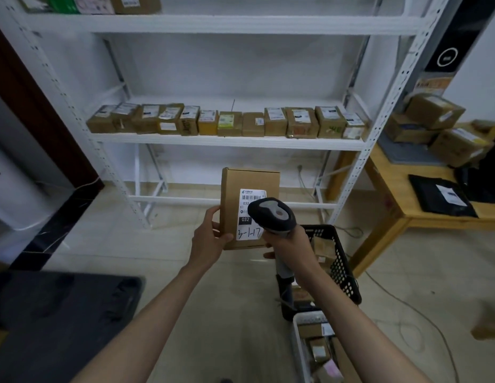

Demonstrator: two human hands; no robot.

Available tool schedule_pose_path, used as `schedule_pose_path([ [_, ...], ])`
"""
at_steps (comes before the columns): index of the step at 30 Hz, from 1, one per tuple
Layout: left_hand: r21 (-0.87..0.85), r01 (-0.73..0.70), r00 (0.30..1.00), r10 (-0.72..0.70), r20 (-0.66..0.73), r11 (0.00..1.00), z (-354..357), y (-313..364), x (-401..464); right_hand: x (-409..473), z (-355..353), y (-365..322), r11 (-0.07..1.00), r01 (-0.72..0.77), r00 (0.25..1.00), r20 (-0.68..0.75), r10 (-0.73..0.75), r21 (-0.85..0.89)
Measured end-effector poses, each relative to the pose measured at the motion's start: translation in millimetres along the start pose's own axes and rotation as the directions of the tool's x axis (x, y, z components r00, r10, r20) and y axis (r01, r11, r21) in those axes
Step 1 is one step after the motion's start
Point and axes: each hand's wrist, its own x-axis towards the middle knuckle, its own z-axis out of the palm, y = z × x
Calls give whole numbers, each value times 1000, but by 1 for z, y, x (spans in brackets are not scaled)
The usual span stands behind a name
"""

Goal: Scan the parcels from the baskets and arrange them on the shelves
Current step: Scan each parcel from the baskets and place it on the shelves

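— Where was the parcel (238, 197) at that moment?

— Held up in front of the white shelving (229, 142), label toward the camera. The left hand (210, 239) gripped its lower left edge, thumb curled over the front face and fingers behind. The right hand (290, 244) was wrapped round the handle of the scanner (274, 214), whose head overlapped the right part of the label (handwriting on the label read 3-1-17).

— And the shelves?

— The middle shelf carried a row of parcels (227, 123) set along its front edge, running nearly from the left upright to the right one. Behind that row the shelf lay open to the far wall. More parcels stood at the left end of the top shelf.

— Any room to move?

— Bare floor (163, 239) lay between the person and the shelving. A black basket (343, 261) stood on the floor near the right arm, with a white basket (301, 344) nearer still, both holding parcels. To the right stood a wooden bench (392, 205), its corner close to the shelving's right upright, bearing stacked boxes (434, 125). A dark mat (61, 313) covered the near left floor.
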Motion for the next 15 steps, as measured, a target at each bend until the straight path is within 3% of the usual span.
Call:
schedule_pose_path([
  [6, 22, -8, 1000, 8, -21, 1000, -12, -11, 4, 3, 13, -7, 997, -77, 997, 5, 77, -8],
  [15, -23, -5, 999, 4, -34, 1000, -35, -17, 25, 10, 32, -24, 975, -98, 994, 74, 85, 201],
])
